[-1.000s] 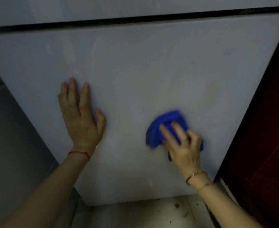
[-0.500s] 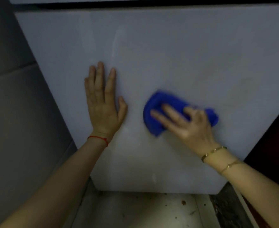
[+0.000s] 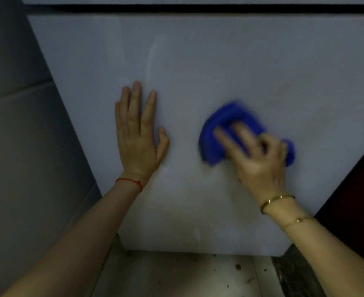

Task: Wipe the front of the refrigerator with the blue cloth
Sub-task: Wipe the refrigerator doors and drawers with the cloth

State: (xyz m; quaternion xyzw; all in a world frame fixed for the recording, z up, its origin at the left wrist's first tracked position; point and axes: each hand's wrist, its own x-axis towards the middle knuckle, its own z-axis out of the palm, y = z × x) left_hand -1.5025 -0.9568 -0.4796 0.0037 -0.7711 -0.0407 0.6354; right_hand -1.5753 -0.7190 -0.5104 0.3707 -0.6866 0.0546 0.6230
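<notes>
1. Your left hand (image 3: 139, 136) lies flat on the refrigerator front (image 3: 230, 67), fingers straight & slightly spread, holding nothing.
2. Your right hand (image 3: 256, 159) presses 1 blue cloth (image 3: 221, 129) against the same panel, fingers splayed over it; both are blurred, so can't tell how tight the grip is.
3. Cloth sits bunched, mid-panel, just right of your left hand, not touching it.
4. Wrists: 1 red string (image 3: 129, 182) on the left, 2 gold bracelets (image 3: 277, 199) on the right.
5. 1 dark seam (image 3: 198, 8) crosses the top; floor (image 3: 176, 275) below shows scattered crumbs.
</notes>
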